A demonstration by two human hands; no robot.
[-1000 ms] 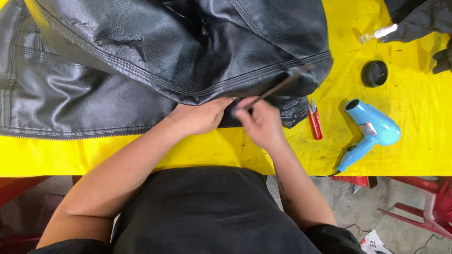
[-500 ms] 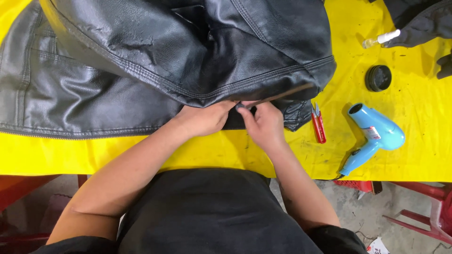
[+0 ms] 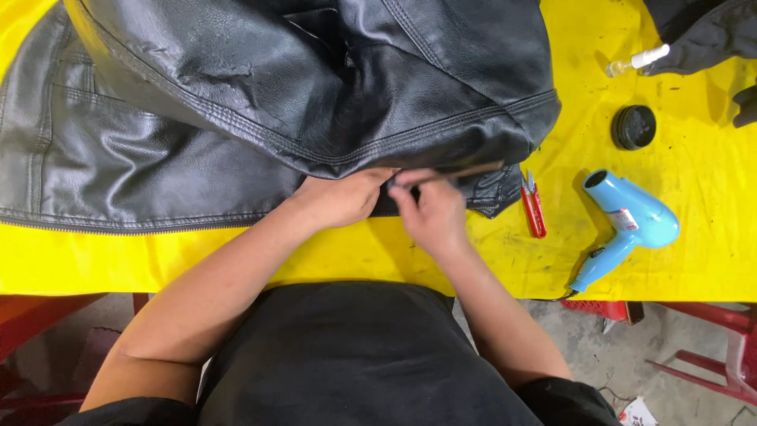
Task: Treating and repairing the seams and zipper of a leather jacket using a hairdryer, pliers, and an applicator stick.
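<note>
Since a second ago the thin brush (image 3: 461,173) drops from a raised slant to nearly flat under the jacket (image 3: 315,102) hem. Right hand (image 3: 430,211) pinches its near end; left hand (image 3: 343,197) presses closed on the hem beside it. Jacket covers the table's (image 3: 710,189) left and middle; red snips (image 3: 534,203), blue dryer (image 3: 627,225), black tin (image 3: 633,127) lie toward its right edge.

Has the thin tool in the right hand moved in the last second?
Yes. The thin tool has dropped flatter against the jacket hem, closer to the red snips.
</note>
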